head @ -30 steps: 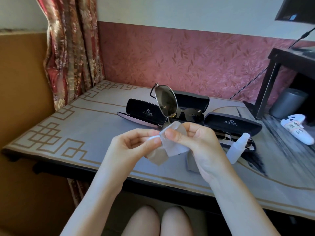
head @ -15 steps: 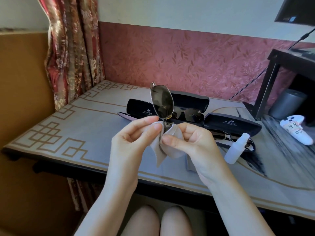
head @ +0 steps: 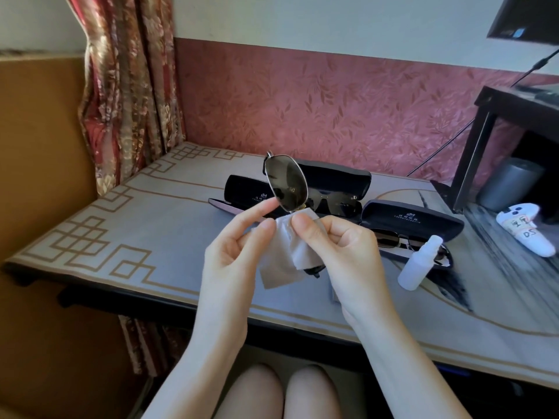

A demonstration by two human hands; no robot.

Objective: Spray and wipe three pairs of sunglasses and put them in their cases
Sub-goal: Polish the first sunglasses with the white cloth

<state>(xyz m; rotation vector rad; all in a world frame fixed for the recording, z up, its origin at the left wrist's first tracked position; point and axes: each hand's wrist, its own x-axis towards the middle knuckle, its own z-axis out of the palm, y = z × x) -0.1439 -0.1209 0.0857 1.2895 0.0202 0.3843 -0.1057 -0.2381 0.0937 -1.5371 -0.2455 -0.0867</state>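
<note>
A pair of metal-framed sunglasses stands on end above the table, one dark lens up, the other lens wrapped in a grey cloth. My right hand pinches the cloth-covered lens. My left hand pinches the cloth's left side, index finger raised beside the upper lens. Behind lie three open black cases: the left case looks empty, the middle case holds dark sunglasses, the right case holds another pair. A white spray bottle leans on the right case.
The grey patterned table has its front edge just before my knees. A floral curtain hangs at the back left. At the right stand a dark shelf frame, a grey cylinder and a white controller.
The sunglasses tilted more upright and shifted slightly left. My left hand rose to the cloth, its index finger lifting beside the upper lens. My right hand kept its pinch on the wrapped lens.
</note>
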